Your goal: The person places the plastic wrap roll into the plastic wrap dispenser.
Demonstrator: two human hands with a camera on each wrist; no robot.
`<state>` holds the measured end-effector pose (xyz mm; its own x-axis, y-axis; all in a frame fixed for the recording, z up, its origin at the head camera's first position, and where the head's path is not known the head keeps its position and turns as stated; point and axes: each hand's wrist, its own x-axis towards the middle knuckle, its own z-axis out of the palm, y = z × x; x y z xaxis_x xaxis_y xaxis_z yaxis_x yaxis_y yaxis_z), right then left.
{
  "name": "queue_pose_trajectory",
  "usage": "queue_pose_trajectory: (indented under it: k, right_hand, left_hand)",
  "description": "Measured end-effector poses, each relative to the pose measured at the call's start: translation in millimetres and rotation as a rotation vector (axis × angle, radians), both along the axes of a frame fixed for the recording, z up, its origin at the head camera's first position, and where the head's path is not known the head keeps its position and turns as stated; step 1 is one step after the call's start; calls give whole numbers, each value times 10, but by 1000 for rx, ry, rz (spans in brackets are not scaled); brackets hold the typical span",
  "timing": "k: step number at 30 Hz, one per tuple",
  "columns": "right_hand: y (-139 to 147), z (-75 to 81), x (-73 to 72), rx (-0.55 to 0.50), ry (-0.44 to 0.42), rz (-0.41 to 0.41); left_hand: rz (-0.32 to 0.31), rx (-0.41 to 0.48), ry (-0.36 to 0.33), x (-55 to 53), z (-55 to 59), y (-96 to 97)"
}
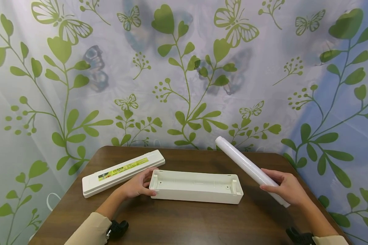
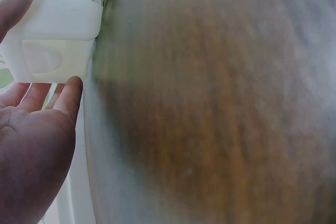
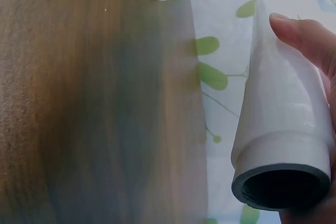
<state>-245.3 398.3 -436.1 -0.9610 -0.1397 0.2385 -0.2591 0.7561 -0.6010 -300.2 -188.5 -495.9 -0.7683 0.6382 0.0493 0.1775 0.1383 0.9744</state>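
Note:
A long, open white plastic box (image 1: 196, 195) lies on the brown table, its hollow facing up. My left hand (image 1: 138, 185) grips the box's left end, with the thumb at the front corner and the fingers behind. In the left wrist view, thumb and fingers stand on opposite sides of the white end (image 2: 58, 17). My right hand (image 1: 283, 187) holds a roll of plastic wrap (image 1: 242, 160) near its lower end, tilted and raised at the right of the box. The right wrist view shows the roll's hollow core, with a dark rim (image 3: 241, 192), facing the camera.
A white lid (image 1: 154, 158) with a yellow-green label lies slanted at the left, behind my left hand. The brown wooden table (image 1: 184, 224) ends at a patterned curtain (image 1: 190, 92) at the back. A white cord (image 1: 48, 202) loops beside the table's left edge.

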Motion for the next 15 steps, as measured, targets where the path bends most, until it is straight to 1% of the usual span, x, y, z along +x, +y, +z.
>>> queue_pose_trajectory:
  k: [7,12,15]
  right_hand:
    - [-49,31,-57,-15,20,54]
    - [-116,113,-68,-16,31,109]
    - [-162,151,-69,-22,24,140]
  left_hand:
    - [3,-8,-9,1,10,-6]
    - [-3,3,4,-1,4,-8]
    - [-6,7,9,-6,-2,-4]
